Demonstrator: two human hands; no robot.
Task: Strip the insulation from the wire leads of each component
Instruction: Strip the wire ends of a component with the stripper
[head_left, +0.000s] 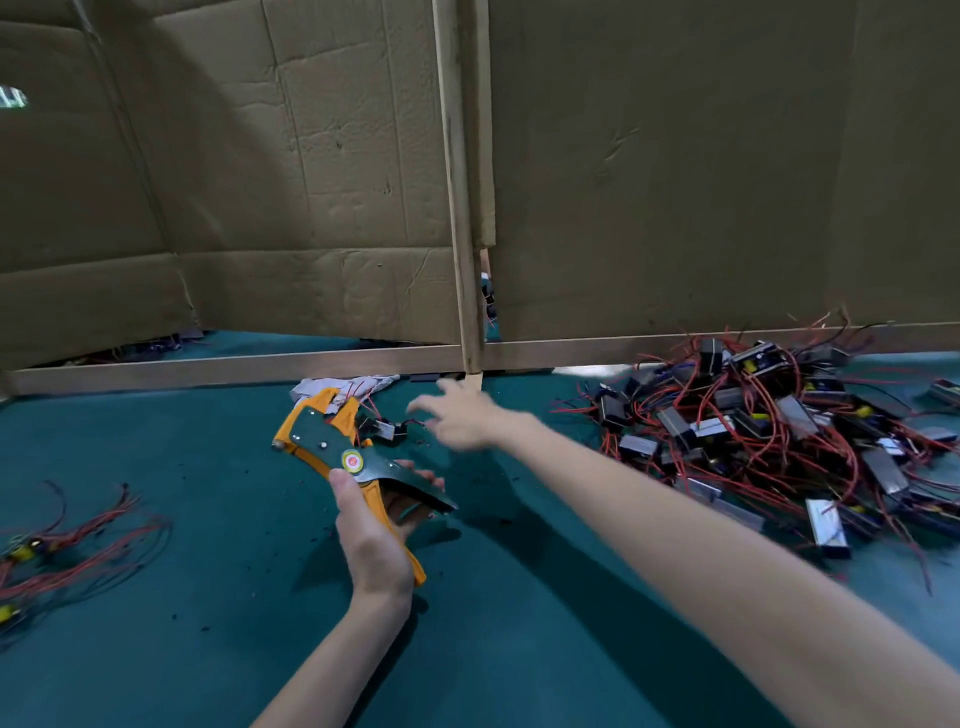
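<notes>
Red-leaded component (387, 428) lies on the green bench (519, 623), just beyond the wire stripper (337, 457). Left hand (371, 535) is clenched round the stripper's orange and green handles. Right hand (460, 415) hovers near the component with fingers spread, gripping nothing; motion blur obscures its fingertips. Unsorted pile of components (769, 431) sits at right, partly cut off by the frame edge. More red leads (67, 540) lie at left, cropped. Cardboard panels (675, 182) screen the rear.
</notes>
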